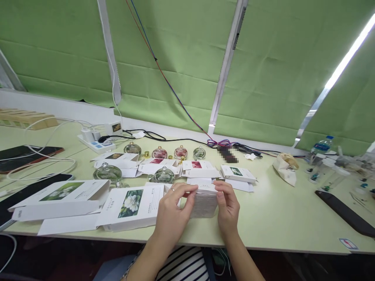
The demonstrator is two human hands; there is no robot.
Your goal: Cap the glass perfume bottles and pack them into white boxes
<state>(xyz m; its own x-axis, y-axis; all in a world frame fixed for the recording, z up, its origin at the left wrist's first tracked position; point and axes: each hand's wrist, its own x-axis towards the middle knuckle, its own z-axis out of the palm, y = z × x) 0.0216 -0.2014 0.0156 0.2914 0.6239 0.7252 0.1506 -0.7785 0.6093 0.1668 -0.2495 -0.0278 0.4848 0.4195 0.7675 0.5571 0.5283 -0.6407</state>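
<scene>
Both my hands hold a small white carton [204, 203] upright near the table's front edge. My left hand [172, 212] grips its left side, fingers curled over the top flap. My right hand [227, 205] pinches the right side and top. Just left of them lies a flat white box with a white flower picture [131, 207]. Behind the carton stand round glass bottles [164, 175] and several small white boxes [237, 173].
A larger flower-printed box [63, 197] lies at left, with phones [26, 154], a power strip [95, 142] and cables behind. A crumpled paper bag [285, 168], water bottle [320, 150] and dark flat object [345, 212] are at right. Green blinds fill the back.
</scene>
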